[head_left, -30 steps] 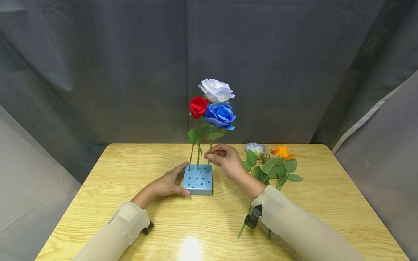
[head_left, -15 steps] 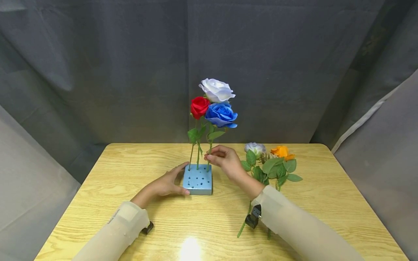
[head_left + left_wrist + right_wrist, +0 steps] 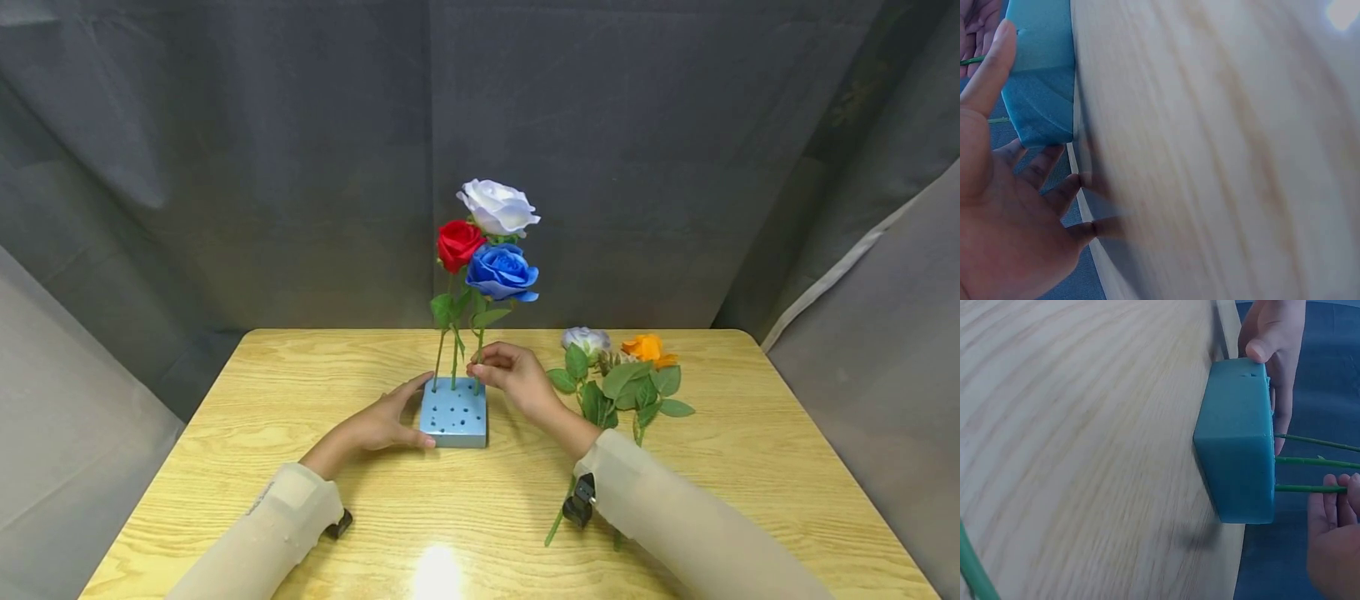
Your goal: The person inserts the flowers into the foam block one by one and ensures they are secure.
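A right hand (image 3: 519, 383) pinches the green stem of a blue rose (image 3: 501, 272) with ruffled petals, standing nearly upright, bloom up, in the far right corner of a pale-blue block (image 3: 456, 442) toward the far edge of the counter (image 3: 360, 533). The left hand (image 3: 382, 421) grips the block's left side between thumb and fingers; the right wrist view reveals the block's right wall, hidden from the head view, which alone shows the bloom.

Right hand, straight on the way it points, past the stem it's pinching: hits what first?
Likely the middle stem, beside the blue rose's stem that the right hand pinches; depth is unclear, so it might pass behind.
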`<state>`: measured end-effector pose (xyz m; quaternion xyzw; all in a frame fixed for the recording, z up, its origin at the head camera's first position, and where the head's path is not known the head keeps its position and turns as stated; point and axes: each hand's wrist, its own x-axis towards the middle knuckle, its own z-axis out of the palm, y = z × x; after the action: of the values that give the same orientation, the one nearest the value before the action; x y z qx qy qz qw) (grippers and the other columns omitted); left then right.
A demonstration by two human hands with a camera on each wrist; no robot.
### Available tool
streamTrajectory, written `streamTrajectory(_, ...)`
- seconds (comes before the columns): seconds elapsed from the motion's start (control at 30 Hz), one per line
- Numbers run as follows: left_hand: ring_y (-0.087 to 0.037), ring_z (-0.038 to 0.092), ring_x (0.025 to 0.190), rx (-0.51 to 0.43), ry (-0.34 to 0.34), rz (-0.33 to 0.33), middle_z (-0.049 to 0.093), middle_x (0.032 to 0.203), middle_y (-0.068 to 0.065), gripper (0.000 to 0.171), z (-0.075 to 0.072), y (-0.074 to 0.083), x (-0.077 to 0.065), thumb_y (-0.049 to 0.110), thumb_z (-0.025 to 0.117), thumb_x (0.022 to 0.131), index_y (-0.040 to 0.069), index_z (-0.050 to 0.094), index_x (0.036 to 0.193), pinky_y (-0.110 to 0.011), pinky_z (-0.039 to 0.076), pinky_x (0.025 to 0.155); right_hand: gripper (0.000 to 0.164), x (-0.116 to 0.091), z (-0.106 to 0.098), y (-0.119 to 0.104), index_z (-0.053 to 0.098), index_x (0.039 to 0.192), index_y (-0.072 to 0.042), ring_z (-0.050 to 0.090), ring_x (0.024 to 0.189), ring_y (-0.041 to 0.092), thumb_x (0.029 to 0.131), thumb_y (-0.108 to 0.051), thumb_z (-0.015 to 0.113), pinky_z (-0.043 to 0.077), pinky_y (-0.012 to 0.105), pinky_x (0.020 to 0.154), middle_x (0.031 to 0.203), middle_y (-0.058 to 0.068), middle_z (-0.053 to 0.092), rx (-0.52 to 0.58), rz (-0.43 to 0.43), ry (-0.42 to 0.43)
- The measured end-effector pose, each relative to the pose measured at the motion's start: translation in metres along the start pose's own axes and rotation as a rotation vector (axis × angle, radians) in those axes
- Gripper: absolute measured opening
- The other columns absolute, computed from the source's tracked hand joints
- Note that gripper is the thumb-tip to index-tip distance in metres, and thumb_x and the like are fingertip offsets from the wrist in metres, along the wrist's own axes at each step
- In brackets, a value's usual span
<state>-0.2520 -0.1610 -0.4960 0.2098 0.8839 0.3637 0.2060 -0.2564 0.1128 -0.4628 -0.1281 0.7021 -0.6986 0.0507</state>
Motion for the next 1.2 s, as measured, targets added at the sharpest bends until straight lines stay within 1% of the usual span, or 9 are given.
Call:
streamTrajectory(0.1,-0.045,0.01,0.156,-0.006,0.004,-0.001,0.015,0.171,-0.019,0.119,0.0,0.001,0.0,0.046,0.088,0.079,0.023,0.012,0.168,-0.068,-0.003,0.122,0.019,0.001,-0.001,0.004,0.067,0.114,0.009,0.074,0.101,0.023,0.098,-0.002,0.069,0.06,0.034,0.092,0.111,0.022,0.074,-0.018,-0.006,-0.012)
streamTrajectory(0.27,-0.045,0.01,0.156,-0.015,0.004,-0.008,0.016,0.171,-0.019,0.119,0.0,0.003,0.0,0.044,0.089,0.079,0.024,0.012,0.168,-0.068,-0.003,0.122,0.018,0.002,-0.001,0.006,0.067,0.112,0.009,0.074,0.101,0.023,0.098,-0.001,0.068,0.06,0.032,0.091,0.109,0.022,0.074,-0.023,-0.026,-0.019)
streamTrajectory(0.5,-0.044,0.011,0.157,-0.028,0.01,0.005,0.017,0.171,-0.019,0.118,0.0,0.004,-0.002,0.043,0.089,0.08,0.023,0.013,0.167,-0.069,-0.001,0.122,0.017,0.002,-0.002,0.007,0.066,0.112,0.01,0.074,0.102,0.025,0.098,0.001,0.068,0.06,0.033,0.092,0.108,0.023,0.074,-0.027,-0.028,-0.034)
streamTrajectory(0.63,-0.042,0.012,0.157,-0.016,0.009,0.014,0.017,0.171,-0.018,0.118,-0.001,0.004,-0.003,0.044,0.089,0.08,0.023,0.013,0.168,-0.067,-0.004,0.123,0.017,0.003,-0.002,0.009,0.067,0.111,0.01,0.074,0.102,0.026,0.098,-0.001,0.068,0.06,0.032,0.091,0.108,0.024,0.074,-0.04,-0.025,-0.042)
streamTrajectory(0.8,-0.041,0.011,0.157,-0.012,0.008,0.022,0.017,0.171,-0.018,0.117,-0.001,0.004,-0.003,0.045,0.088,0.08,0.022,0.013,0.168,-0.065,-0.006,0.123,0.015,0.003,-0.002,0.013,0.069,0.109,0.007,0.074,0.103,0.03,0.098,-0.003,0.069,0.06,0.034,0.091,0.107,0.021,0.075,-0.079,-0.051,-0.044)
streamTrajectory(0.83,-0.041,0.011,0.157,-0.016,0.007,0.022,0.017,0.171,-0.018,0.117,-0.001,0.004,-0.003,0.044,0.088,0.081,0.021,0.013,0.168,-0.065,-0.006,0.123,0.015,0.003,-0.002,0.014,0.07,0.109,0.006,0.074,0.102,0.031,0.098,-0.004,0.069,0.061,0.035,0.09,0.106,0.02,0.076,-0.104,-0.058,-0.044)
streamTrajectory(0.93,-0.041,0.011,0.157,-0.024,0.001,0.016,0.017,0.171,-0.018,0.116,-0.001,0.005,-0.003,0.044,0.088,0.081,0.023,0.013,0.168,-0.066,-0.007,0.123,0.016,0.002,-0.001,0.019,0.071,0.11,0.005,0.074,0.101,0.03,0.097,-0.004,0.071,0.061,0.034,0.088,0.104,0.018,0.077,-0.166,-0.069,-0.053)
streamTrajectory(1.03,-0.04,0.01,0.157,-0.024,-0.003,0.011,0.017,0.171,-0.017,0.116,-0.001,0.005,-0.003,0.045,0.087,0.081,0.024,0.013,0.168,-0.065,-0.007,0.123,0.018,0.001,0.0,0.024,0.071,0.111,0.007,0.075,0.099,0.029,0.096,-0.002,0.071,0.061,0.031,0.085,0.103,0.018,0.077,-0.2,-0.076,-0.057)
streamTrajectory(1.2,-0.039,0.012,0.157,-0.031,0.006,0.021,0.018,0.171,-0.017,0.116,0.001,0.002,-0.003,0.046,0.087,0.081,0.023,0.013,0.168,-0.065,-0.006,0.123,0.019,-0.001,0.002,0.027,0.07,0.112,0.01,0.075,0.099,0.032,0.095,0.0,0.07,0.061,0.03,0.085,0.103,0.022,0.076,-0.179,-0.093,-0.05)
